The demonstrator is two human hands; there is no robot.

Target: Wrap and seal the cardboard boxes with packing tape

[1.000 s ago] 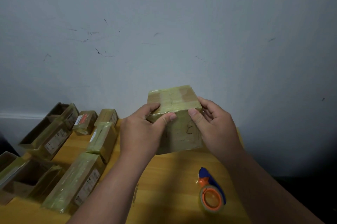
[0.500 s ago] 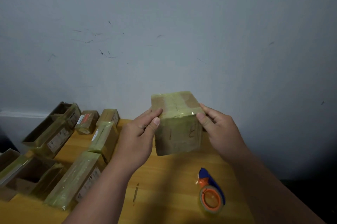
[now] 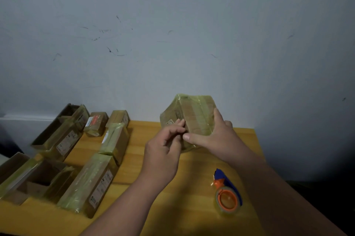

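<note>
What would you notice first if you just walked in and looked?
First, the two hands in the middle: the right hand grips a tape-wrapped box tilted above the far edge of the yellow table, while the left hand touches its near corner. Next, the orange-and-blue tape dispenser lying near the right forearm, and the rows of taped boxes on the left.

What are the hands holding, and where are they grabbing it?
A taped cardboard box. The right hand grips its near right side, thumb across the front; the left hand pinches at its left face.
</note>
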